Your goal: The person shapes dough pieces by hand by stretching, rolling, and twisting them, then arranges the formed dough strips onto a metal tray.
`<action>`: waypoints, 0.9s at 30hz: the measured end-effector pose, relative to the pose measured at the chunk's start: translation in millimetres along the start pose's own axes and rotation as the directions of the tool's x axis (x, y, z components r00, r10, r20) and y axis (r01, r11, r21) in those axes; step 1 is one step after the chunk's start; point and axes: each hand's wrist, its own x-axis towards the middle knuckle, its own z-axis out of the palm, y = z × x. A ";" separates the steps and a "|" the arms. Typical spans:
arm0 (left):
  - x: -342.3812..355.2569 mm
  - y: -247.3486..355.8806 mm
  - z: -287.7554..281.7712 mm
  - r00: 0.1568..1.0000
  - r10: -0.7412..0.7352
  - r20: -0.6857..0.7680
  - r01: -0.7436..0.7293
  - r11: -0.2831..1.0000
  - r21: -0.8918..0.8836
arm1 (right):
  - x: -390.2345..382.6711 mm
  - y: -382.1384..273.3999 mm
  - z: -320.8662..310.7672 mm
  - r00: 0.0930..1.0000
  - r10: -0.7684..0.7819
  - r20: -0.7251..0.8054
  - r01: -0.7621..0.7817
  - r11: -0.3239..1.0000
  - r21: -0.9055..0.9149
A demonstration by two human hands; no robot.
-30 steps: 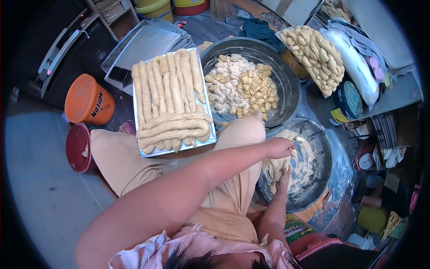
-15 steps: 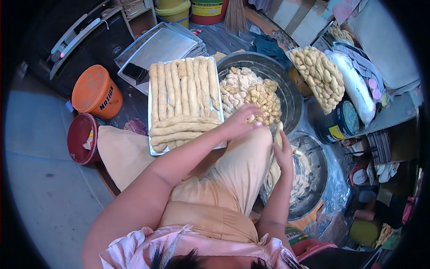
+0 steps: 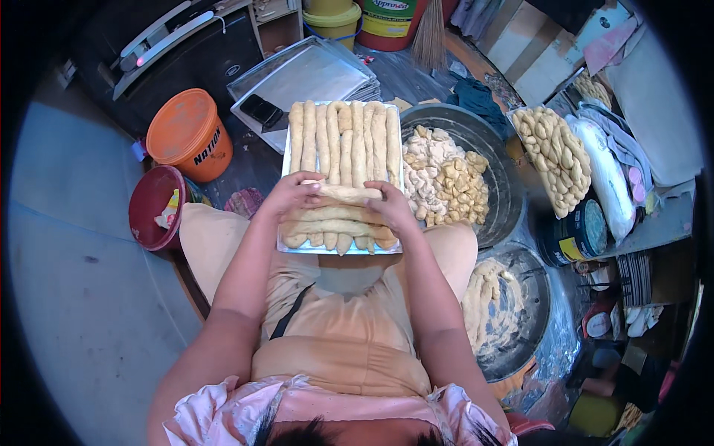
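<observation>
Left hand (image 3: 291, 195): thumb and fingers curled around the left end of a dough rope (image 3: 343, 195). Right hand (image 3: 393, 202): gripping the right end in the same way. The rope spans the gap between the hands, nearly level, over the tray (image 3: 285, 162) at the person's lap. Contact with the dough beneath cannot be confirmed.

Handling: keep both ends level and lightly pinched; a hard pull would probably thin the middle. Align the rope parallel to the crosswise ropes (image 3: 335, 213) just nearer the body than the hands. Release both ends together, so neither drags its neighbour.

Obstructions: the lengthwise ropes (image 3: 357, 145), directly beyond the fingers, leave little finger room. The right forearm passes close above the right knee; avoid tipping the tray.

Surroundings: right of the right hand stands a dark tub (image 3: 513, 193) with dough lumps (image 3: 465, 189); nearer the body on that side, a floured basin (image 3: 547, 297) holds more dough. Farther right lies braided dough (image 3: 554, 156). Beyond the left hand are stacked metal trays (image 3: 312, 74) bearing a black phone (image 3: 260, 110); farther left, an orange bucket (image 3: 186, 134).
</observation>
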 end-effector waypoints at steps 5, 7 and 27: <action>-3.2 -28.4 -39.9 0.898 0.280 -0.340 -0.079 0.862 0.501 | 30.4 24.3 28.0 0.977 -0.177 -0.121 0.108 0.894 -0.435; 4.3 -42.2 -52.9 0.872 0.295 -0.390 -0.071 0.865 0.497 | 33.3 32.4 38.5 0.908 -0.377 -0.183 0.216 0.795 -0.567; 28.6 -19.6 32.1 0.998 0.067 0.022 -0.019 -0.056 0.998 | -3.4 23.7 14.1 0.874 -0.482 -0.056 0.198 0.461 -0.865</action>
